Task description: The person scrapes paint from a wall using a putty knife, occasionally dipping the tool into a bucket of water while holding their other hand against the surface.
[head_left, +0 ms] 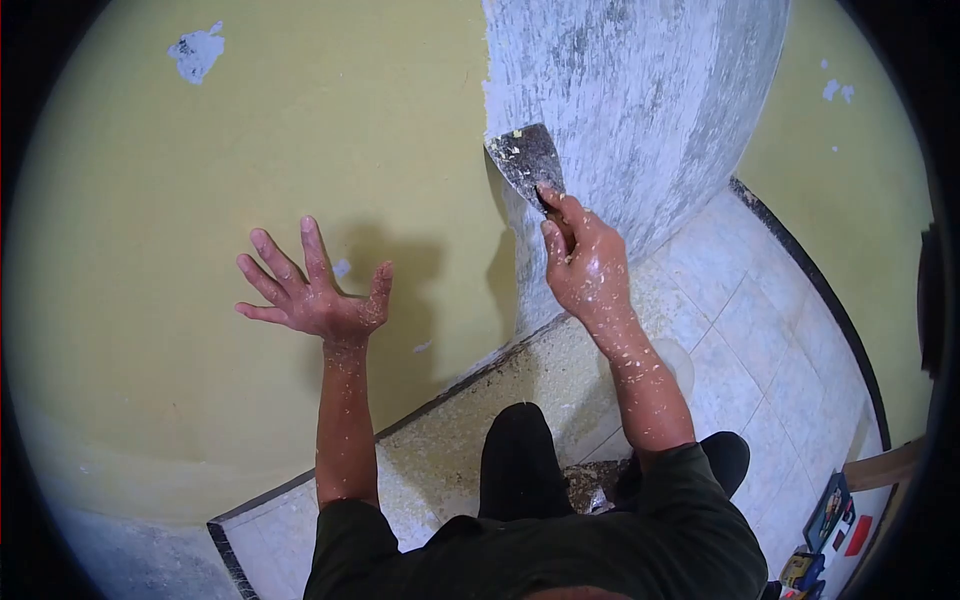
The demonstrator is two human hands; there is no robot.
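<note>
Fingers spread, my left hand (325, 300) is against the yellow painted wall (180, 330); nothing is in it. My right hand (590, 260) grips a putty knife (528, 160), whose broad dark blade carries pale flakes. The blade's edge lies at the border between the yellow paint and the scraped, grey-white wall area (630, 90). Most of the knife's handle is hidden inside my right hand. Small paint flakes stick to both hands and forearms.
Paint debris (440, 460) covers the tiled floor (740, 340) by the wall's dark skirting (820, 285). My knees are below my hands. Boxes and other items (805, 565) stand at the lower right. Bare patches (197, 52) mark the yellow wall at the upper left.
</note>
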